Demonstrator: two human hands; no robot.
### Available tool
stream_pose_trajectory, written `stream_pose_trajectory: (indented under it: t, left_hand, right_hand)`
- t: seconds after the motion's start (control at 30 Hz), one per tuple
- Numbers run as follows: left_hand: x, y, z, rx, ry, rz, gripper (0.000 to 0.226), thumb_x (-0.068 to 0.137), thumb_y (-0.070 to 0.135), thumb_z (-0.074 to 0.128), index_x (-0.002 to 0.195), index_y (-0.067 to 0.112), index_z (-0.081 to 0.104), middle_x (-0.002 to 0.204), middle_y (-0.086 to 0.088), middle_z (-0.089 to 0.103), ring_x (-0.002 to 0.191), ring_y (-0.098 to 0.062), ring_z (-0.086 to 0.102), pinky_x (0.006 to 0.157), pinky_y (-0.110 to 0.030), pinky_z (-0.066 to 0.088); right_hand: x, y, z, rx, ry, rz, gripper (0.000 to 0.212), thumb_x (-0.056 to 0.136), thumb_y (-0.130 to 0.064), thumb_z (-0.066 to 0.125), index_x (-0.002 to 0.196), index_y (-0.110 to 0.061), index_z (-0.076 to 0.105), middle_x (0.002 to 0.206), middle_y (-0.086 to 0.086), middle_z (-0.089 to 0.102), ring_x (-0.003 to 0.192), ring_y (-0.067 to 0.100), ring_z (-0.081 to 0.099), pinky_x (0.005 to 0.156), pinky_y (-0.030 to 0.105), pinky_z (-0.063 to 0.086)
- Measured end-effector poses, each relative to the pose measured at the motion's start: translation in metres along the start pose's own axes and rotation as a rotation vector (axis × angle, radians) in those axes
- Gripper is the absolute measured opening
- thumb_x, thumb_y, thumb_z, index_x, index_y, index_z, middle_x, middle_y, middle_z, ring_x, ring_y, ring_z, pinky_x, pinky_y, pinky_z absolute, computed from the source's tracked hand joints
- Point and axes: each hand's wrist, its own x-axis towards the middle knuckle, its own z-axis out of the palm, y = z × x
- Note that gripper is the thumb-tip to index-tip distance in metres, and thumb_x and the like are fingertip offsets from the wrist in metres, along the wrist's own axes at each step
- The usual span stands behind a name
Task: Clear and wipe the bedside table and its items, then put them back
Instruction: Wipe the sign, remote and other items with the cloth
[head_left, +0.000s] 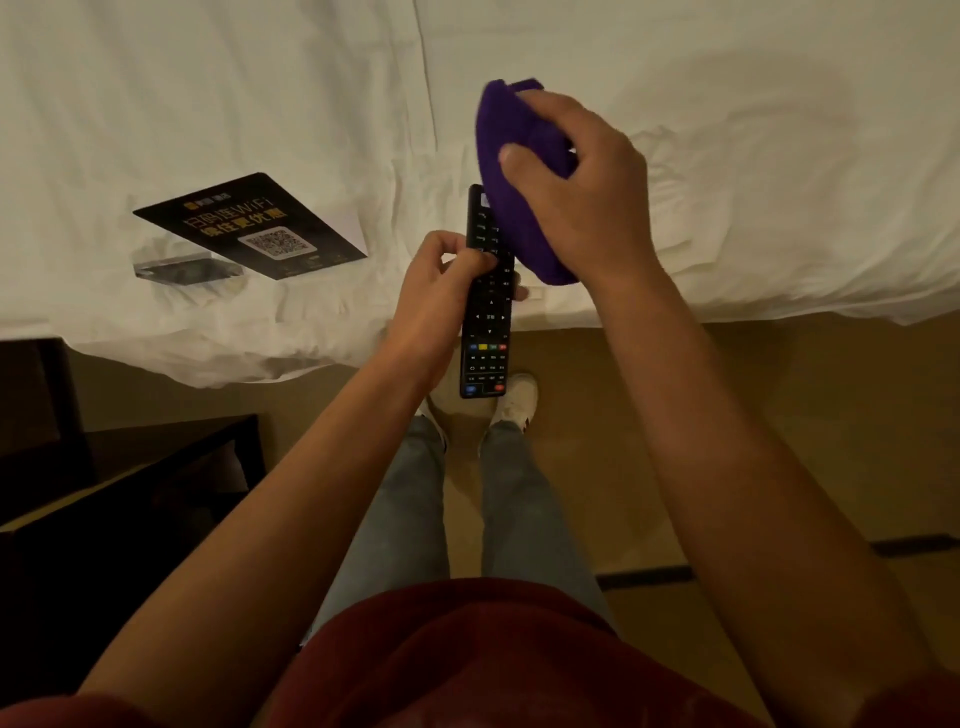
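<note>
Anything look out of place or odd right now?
Only the black WiFi sign: it lies tipped over flat on the white bed, its clear base sideways. That fits clearing the table. The remote and purple cloth are in hand, undamaged.

white bed sheet (727, 156) rumpled | tan floor (779, 415) | white shoes (519, 400) on floor

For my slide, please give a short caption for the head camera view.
Left hand holds a black remote while right hand wipes its top end with a purple cloth.
</note>
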Motion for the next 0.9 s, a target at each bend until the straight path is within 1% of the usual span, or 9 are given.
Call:
stream_pose_trajectory:
  t: [0.1,0.17,0.23,0.3,0.4,0.53,0.63,0.73,0.9]
  left_hand:
    - [-0.001,0.0,0.003,-0.083,0.027,0.046,0.012,0.098,0.017,0.052,0.107,0.011,0.045,0.085,-0.008,0.075,0.078,-0.032,0.073,0.077,-0.046,0.061]
    - [0.0,0.0,0.006,-0.021,0.089,0.078,0.03,0.104,0.032,0.048,0.116,0.005,0.047,0.086,-0.01,0.071,0.071,-0.029,0.069,0.067,-0.04,0.059]
    - [-0.002,-0.003,0.008,0.03,0.149,0.094,0.052,0.105,0.048,0.041,0.124,0.0,0.051,0.089,-0.004,0.072,0.075,-0.021,0.07,0.066,-0.033,0.059]
    - [-0.004,-0.011,0.007,0.095,0.196,0.103,0.054,0.104,0.056,0.034,0.126,0.013,0.058,0.105,0.001,0.073,0.094,-0.012,0.073,0.08,-0.03,0.06]
    - [-0.004,-0.02,0.005,0.026,0.196,0.061,0.057,0.104,0.059,0.03,0.133,0.021,0.061,0.128,-0.007,0.069,0.121,-0.02,0.065,0.109,-0.046,0.048]
    - [0.008,-0.014,-0.002,-0.117,0.247,-0.084,0.072,0.093,0.071,0.037,0.134,0.018,0.063,0.132,-0.014,0.067,0.126,-0.03,0.062,0.115,-0.051,0.042]
    - [0.013,-0.008,-0.007,-0.073,0.308,-0.095,0.073,0.087,0.074,0.04,0.125,0.017,0.064,0.12,-0.013,0.07,0.111,-0.03,0.067,0.109,-0.052,0.049]
    - [0.019,-0.007,-0.008,-0.054,0.334,-0.085,0.069,0.089,0.073,0.039,0.121,0.016,0.062,0.102,-0.007,0.067,0.088,-0.019,0.065,0.086,-0.041,0.056]
    - [0.028,-0.007,-0.007,-0.108,0.4,-0.141,0.065,0.098,0.069,0.038,0.13,0.017,0.062,0.102,-0.004,0.069,0.081,-0.013,0.065,0.072,-0.031,0.053]
  right_hand:
    - [-0.005,-0.001,0.012,-0.098,-0.046,-0.045,0.045,0.096,-0.035,0.064,0.139,-0.022,0.062,0.124,0.0,0.068,0.108,0.011,0.065,0.091,0.027,0.055]
    - [-0.012,0.002,0.019,-0.155,-0.066,-0.051,0.045,0.097,-0.037,0.062,0.14,-0.025,0.062,0.123,-0.001,0.067,0.105,0.009,0.063,0.088,0.023,0.052]
    - [-0.019,0.005,0.023,-0.163,-0.078,-0.028,0.044,0.097,-0.039,0.062,0.139,-0.027,0.062,0.122,-0.002,0.066,0.101,0.006,0.06,0.084,0.019,0.047]
    - [-0.026,0.009,0.024,-0.163,-0.11,-0.005,0.044,0.097,-0.04,0.061,0.14,-0.027,0.062,0.122,-0.003,0.064,0.099,0.003,0.055,0.083,0.019,0.044]
    - [-0.039,0.015,0.025,-0.209,-0.186,-0.003,0.046,0.097,-0.043,0.061,0.141,-0.029,0.061,0.12,-0.003,0.061,0.096,0.003,0.053,0.079,0.021,0.042]
    - [-0.07,0.018,0.026,-0.216,-0.267,0.001,0.045,0.096,-0.043,0.061,0.14,-0.03,0.06,0.111,-0.006,0.056,0.09,0.006,0.054,0.075,0.024,0.042]
    - [-0.103,0.022,0.022,-0.206,-0.309,0.021,0.043,0.097,-0.045,0.06,0.138,-0.031,0.06,0.111,-0.007,0.057,0.091,0.009,0.058,0.075,0.028,0.047]
    - [-0.128,0.026,0.019,-0.188,-0.357,0.051,0.043,0.097,-0.045,0.059,0.138,-0.031,0.06,0.117,-0.006,0.06,0.097,0.012,0.061,0.08,0.031,0.051]
    - [-0.132,0.035,0.009,-0.215,-0.419,0.053,0.04,0.097,-0.044,0.062,0.136,-0.033,0.061,0.121,-0.007,0.061,0.098,0.01,0.062,0.079,0.029,0.052]
